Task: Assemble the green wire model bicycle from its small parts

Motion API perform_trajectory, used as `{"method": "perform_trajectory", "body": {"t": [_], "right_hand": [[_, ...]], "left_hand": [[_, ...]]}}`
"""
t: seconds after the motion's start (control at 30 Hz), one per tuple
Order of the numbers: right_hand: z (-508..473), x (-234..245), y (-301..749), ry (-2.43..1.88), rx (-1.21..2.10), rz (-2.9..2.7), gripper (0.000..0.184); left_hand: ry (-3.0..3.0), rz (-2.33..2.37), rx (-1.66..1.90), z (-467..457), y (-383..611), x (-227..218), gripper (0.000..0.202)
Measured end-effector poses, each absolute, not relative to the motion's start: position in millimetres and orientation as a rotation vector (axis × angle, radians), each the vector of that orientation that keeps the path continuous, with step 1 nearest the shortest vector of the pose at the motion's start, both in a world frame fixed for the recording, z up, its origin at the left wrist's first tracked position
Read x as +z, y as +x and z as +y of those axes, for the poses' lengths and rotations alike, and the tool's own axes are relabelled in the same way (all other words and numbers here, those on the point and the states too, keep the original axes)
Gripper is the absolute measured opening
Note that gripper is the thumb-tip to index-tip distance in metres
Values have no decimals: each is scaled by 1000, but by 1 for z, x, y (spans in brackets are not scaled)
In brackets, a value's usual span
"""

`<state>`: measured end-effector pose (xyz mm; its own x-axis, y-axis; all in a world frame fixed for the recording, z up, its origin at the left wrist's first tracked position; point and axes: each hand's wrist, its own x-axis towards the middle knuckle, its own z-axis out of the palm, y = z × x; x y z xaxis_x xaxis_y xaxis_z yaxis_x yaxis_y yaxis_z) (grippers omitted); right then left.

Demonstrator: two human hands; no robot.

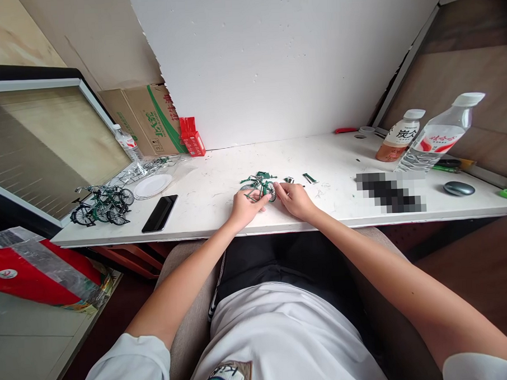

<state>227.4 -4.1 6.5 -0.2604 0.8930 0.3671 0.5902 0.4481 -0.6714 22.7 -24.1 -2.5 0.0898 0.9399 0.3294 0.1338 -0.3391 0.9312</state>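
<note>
A small green model bicycle [259, 185] is held just above the white tabletop near its front edge. My left hand [246, 208] is closed around the lower part of its frame, thumb toward the wheel. Against the wheel on the right side, my right hand [295, 200] pinches the bicycle with its fingertips; whether a tiny part is between them is hidden. Right behind the hands lie loose green pieces [309, 178]. At the left end of the table stand several finished-looking model bicycles [103, 205], crowded together.
A black phone [160, 213] and white plate [153, 186] lie to the left, before a cardboard box [145, 116] and red box [192, 138]. On the right are a brown drink bottle [399, 137], a water bottle [440, 134], a mouse [459, 188] and a blurred-out patch.
</note>
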Motion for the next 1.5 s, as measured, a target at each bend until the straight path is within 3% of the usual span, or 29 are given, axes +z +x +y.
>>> {"method": "perform_trajectory", "body": {"t": [0.2, 0.6, 0.87, 1.2, 1.4, 1.5], "right_hand": [[-3, 4, 227, -1115, 488, -1922, 44], [-4, 5, 227, -1281, 436, -1997, 62], [-4, 3, 226, -1213, 408, -1955, 44], [-2, 3, 226, -1320, 392, -1991, 62], [-3, 3, 226, -1275, 401, -1958, 42], [-3, 2, 226, -1267, 398, -1972, 42]], "left_hand": [[1551, 1088, 1337, -23, 21, -2, 40], [1546, 1072, 1277, -25, 24, 0, 40], [1493, 1106, 1319, -23, 22, 0, 41], [1550, 1076, 1284, -26, 24, 0, 41], [1524, 1093, 1316, -24, 23, 0, 43], [1530, 1099, 1320, -23, 23, -2, 42]]}}
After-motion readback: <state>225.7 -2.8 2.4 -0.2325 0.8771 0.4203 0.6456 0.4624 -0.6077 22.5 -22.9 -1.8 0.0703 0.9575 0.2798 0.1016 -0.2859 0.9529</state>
